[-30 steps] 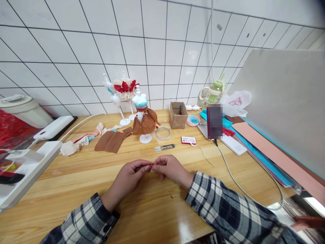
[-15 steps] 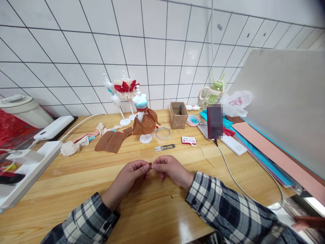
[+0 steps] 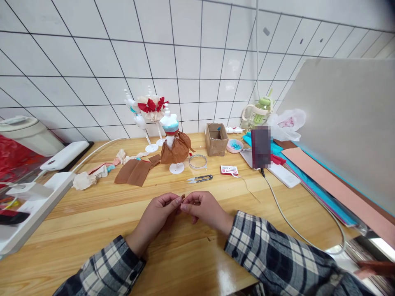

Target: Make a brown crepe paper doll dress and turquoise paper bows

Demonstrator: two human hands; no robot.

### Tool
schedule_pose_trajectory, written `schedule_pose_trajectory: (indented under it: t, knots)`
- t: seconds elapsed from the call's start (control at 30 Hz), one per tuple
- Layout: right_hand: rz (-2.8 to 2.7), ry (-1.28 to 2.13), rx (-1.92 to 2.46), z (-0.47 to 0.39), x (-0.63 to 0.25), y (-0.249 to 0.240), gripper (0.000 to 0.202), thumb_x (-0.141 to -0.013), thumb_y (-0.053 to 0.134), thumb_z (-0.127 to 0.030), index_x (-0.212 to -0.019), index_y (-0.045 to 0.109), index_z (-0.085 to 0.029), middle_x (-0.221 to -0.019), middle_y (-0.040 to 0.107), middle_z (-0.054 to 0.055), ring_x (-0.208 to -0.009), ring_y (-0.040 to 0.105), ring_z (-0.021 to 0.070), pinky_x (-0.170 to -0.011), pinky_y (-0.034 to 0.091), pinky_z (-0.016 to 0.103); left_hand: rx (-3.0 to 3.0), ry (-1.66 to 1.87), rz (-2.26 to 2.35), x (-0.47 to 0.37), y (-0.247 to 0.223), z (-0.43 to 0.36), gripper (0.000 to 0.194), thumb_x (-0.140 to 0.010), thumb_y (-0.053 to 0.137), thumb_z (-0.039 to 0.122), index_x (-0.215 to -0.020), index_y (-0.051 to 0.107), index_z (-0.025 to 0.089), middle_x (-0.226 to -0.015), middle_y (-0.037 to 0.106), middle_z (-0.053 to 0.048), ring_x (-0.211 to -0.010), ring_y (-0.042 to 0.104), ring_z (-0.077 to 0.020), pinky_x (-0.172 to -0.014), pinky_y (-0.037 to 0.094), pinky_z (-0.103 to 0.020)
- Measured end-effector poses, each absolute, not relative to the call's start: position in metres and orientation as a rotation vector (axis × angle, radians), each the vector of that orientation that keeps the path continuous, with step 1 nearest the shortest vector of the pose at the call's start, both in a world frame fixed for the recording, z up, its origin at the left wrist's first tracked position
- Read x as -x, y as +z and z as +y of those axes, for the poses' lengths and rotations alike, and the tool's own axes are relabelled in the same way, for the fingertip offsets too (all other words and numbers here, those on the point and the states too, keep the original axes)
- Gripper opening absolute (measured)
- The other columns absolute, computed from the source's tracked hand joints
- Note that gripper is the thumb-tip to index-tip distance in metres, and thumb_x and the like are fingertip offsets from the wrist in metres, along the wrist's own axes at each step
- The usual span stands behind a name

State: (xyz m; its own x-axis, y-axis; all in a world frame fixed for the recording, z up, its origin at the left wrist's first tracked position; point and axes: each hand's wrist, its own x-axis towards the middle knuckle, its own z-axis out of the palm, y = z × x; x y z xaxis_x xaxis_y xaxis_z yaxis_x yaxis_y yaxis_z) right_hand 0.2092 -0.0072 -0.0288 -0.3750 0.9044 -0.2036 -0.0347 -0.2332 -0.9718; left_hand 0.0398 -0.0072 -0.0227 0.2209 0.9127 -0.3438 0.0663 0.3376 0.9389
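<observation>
Between my fingertips is a small scrap of brown crepe paper, partly hidden by the fingers. My left hand pinches it from the left, thumb against forefinger. From the other side my right hand pinches at the same piece, its thumb tip touching the left fingers. Just beyond the hands lie thread snips. Behind them stands a small white dress form with a blue band and a gathered brown paper skirt. A folded brown crepe sheet lies to its left.
Two more dress forms stand by the tiled wall. A wire ring, cardboard box, pink dish and small red-white packet are across the middle. A phone with a cable stands right; a power strip is left.
My right fingers have shifted slightly left and down, closer against the left fingertips. The brown scrap now sticks up above the pinch. The view has moved very slightly.
</observation>
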Motion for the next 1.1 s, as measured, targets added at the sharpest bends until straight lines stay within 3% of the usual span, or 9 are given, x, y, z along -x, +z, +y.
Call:
schedule_pose_trajectory:
  t: [0.17,0.3,0.43,0.5,0.6,0.77,0.93,1.1]
  knots:
    - [-1.149,1.885,1.056,0.001,-0.219,-0.03,0.032,-0.064,0.075,-0.04,-0.075,0.063,-0.013,-0.063,0.057,-0.003,-0.042,0.046,0.0044,-0.04,0.045,0.019,-1.593,0.898,1.175,-0.032,-0.018,-0.008,0.021,-0.084,0.058,0.036,-0.077,0.064,0.017,-0.067,0.063,0.0,-0.059,0.054,-0.0113,-0.056,0.041,-0.022]
    - [-1.263,2.202,0.943,0.01,-0.233,-0.033,0.033,-0.06,0.079,-0.036,-0.077,0.063,-0.012,-0.063,0.057,-0.002,-0.049,0.051,0.007,-0.043,0.046,0.019,-2.34,0.773,0.823,-0.021,-0.009,-0.009,0.014,-0.086,0.053,0.016,-0.086,0.066,0.02,-0.079,0.067,-0.003,-0.074,0.058,-0.0145,-0.071,0.043,-0.026]
    - [-1.509,2.182,0.914,0.01,-0.234,-0.035,0.025,-0.067,0.073,-0.032,-0.078,0.062,-0.013,-0.066,0.057,-0.002,-0.055,0.053,0.0082,-0.043,0.041,0.016,-2.615,0.572,0.616,-0.02,0.001,-0.013,0.021,-0.085,0.049,0.009,-0.09,0.065,0.022,-0.083,0.067,-0.002,-0.076,0.057,-0.0144,-0.07,0.041,-0.025]
    - [-1.648,2.043,0.982,0.007,-0.231,-0.036,0.016,-0.071,0.067,-0.028,-0.078,0.062,-0.014,-0.066,0.057,-0.002,-0.055,0.051,0.0083,-0.045,0.041,0.017,-2.655,0.456,0.667,-0.022,0.003,-0.016,0.022,-0.085,0.047,0.01,-0.089,0.065,0.022,-0.082,0.067,-0.002,-0.075,0.057,-0.0149,-0.068,0.041,-0.026]
    - [-1.91,1.554,1.109,0.002,-0.226,-0.034,0.006,-0.075,0.063,-0.022,-0.076,0.064,-0.016,-0.066,0.058,-0.002,-0.058,0.051,0.0089,-0.053,0.041,0.02,-2.678,0.307,0.851,-0.024,0.002,-0.017,0.024,-0.083,0.046,0.01,-0.09,0.066,0.022,-0.083,0.068,-0.002,-0.077,0.059,-0.017,-0.068,0.041,-0.027]
    - [-2.169,0.873,1.143,-0.008,-0.222,-0.022,0.003,-0.076,0.062,-0.019,-0.077,0.065,-0.019,-0.073,0.062,0.0,-0.066,0.054,0.0112,-0.061,0.039,0.022,-2.627,0.292,1.121,-0.025,-0.005,-0.016,0.024,-0.084,0.046,0.015,-0.089,0.069,0.023,-0.079,0.069,-0.004,-0.075,0.061,-0.0201,-0.065,0.041,-0.029]
    - [-2.259,0.54,1.114,-0.017,-0.221,-0.018,0.01,-0.084,0.054,-0.024,-0.081,0.062,-0.019,-0.077,0.063,0.003,-0.069,0.054,0.0123,-0.062,0.037,0.023,-2.048,0.604,1.364,-0.032,-0.009,-0.013,0.02,-0.083,0.053,0.031,-0.077,0.07,0.021,-0.076,0.07,-0.005,-0.071,0.062,-0.0201,-0.065,0.044,-0.028]
    - [-2.183,0.468,1.107,-0.019,-0.221,-0.017,0.016,-0.088,0.05,-0.028,-0.082,0.063,-0.019,-0.08,0.063,0.004,-0.072,0.055,0.0129,-0.063,0.036,0.024,-1.271,0.879,1.159,-0.046,-0.01,-0.016,0.026,-0.076,0.063,0.042,-0.069,0.067,0.017,-0.064,0.066,-0.002,-0.062,0.057,-0.0162,-0.061,0.046,-0.026]
